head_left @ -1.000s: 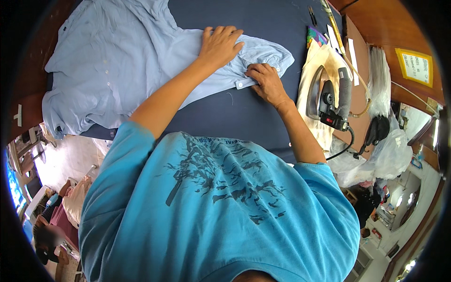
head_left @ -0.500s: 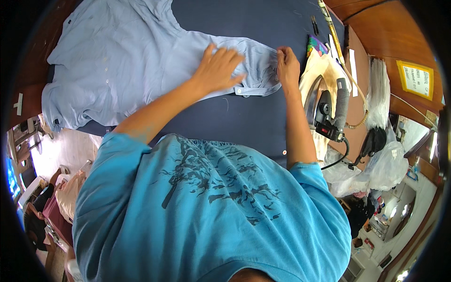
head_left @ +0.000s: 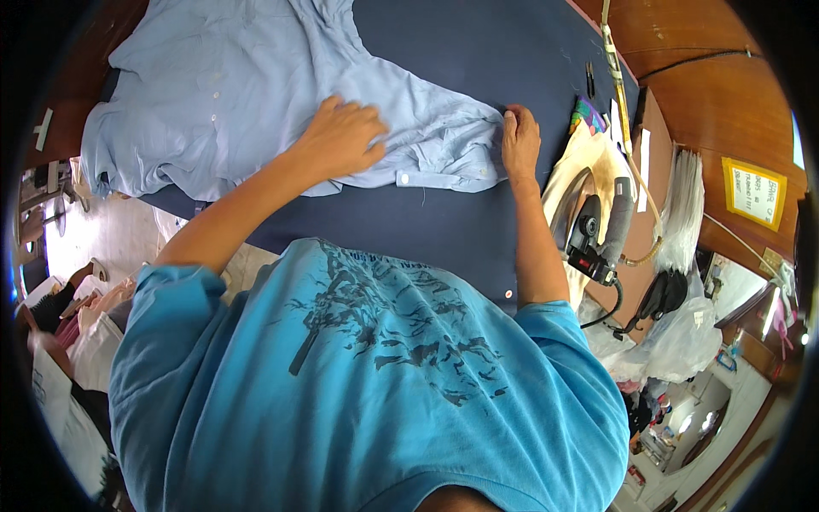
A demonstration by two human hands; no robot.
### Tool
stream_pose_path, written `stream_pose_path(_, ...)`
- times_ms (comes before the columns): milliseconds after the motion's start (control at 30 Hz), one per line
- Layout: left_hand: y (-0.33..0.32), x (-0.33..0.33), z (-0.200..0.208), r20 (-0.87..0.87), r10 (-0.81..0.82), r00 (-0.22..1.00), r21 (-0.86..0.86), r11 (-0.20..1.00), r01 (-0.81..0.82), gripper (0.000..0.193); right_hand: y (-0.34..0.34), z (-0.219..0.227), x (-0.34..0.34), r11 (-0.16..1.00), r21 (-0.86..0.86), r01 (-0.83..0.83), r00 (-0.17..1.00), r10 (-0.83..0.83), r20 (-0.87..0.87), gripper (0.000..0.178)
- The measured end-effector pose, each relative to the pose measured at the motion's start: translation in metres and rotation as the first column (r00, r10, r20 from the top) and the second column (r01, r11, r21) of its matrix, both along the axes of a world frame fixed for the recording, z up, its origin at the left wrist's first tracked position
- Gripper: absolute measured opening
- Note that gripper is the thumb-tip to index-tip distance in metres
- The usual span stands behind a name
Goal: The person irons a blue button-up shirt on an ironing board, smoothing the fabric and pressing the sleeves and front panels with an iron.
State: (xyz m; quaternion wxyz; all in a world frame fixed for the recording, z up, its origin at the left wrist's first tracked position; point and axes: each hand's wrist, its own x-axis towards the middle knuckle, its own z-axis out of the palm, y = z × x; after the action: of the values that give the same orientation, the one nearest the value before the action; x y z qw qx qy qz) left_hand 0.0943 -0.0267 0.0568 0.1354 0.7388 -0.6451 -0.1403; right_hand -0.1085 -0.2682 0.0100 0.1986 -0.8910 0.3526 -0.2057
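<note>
A light blue button shirt lies spread on a dark navy padded table, one sleeve stretched to the right. On the upper part of that sleeve rests my left hand, its fingers bent and slightly blurred, the thumb apart. At the sleeve's far right end, my right hand pinches the edge of the fabric between thumb and fingers. Wrinkles gather in the sleeve between the two hands. A white button shows on the sleeve's near edge.
Right of my right hand, a steam iron with a grey wrapped handle lies on a cream cloth. Its hose runs along the table's right side, near small black snips. Clear plastic bags hang beyond.
My left hand has moved left along the sleeve, its fingers now more bent. The sleeve looks more bunched near its end. My right hand stays at the end; the whole view has shifted slightly.
</note>
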Motion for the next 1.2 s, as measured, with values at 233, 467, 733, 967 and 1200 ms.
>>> stream_pose_path(233, -0.098, 0.032, -0.050, 0.234, 0.291, 0.928, -0.202, 0.948, -0.246, 0.024, 0.006, 0.002, 0.011, 0.991, -0.093, 0.091, 0.987, -0.102, -0.125, 0.014)
stream_pose_path(467, -0.112, 0.007, -0.044, 0.040, 0.408, 0.912, -0.304, 0.875, -0.378, 0.021, 0.020, 0.015, 0.023, 0.982, -0.178, 0.066, 0.994, -0.048, 0.103, 0.016)
stream_pose_path(733, -0.082, -0.035, -0.066, 0.127, 0.362, 0.923, -0.291, 0.903, -0.314, 0.045, 0.045, -0.008, 0.003, 0.987, -0.145, -0.067, 0.994, 0.054, -0.091, 0.034)
stream_pose_path(967, -0.064, -0.013, -0.061, 0.191, 0.293, 0.937, -0.193, 0.947, -0.257, 0.061, 0.027, -0.007, -0.016, 0.973, -0.123, -0.197, 0.968, 0.173, -0.182, 0.048)
stream_pose_path(1200, -0.071, -0.020, -0.044, 0.158, 0.286, 0.945, -0.109, 0.956, -0.271, 0.062, 0.025, 0.032, 0.016, 0.995, 0.039, -0.088, 0.993, 0.085, 0.081, 0.030)
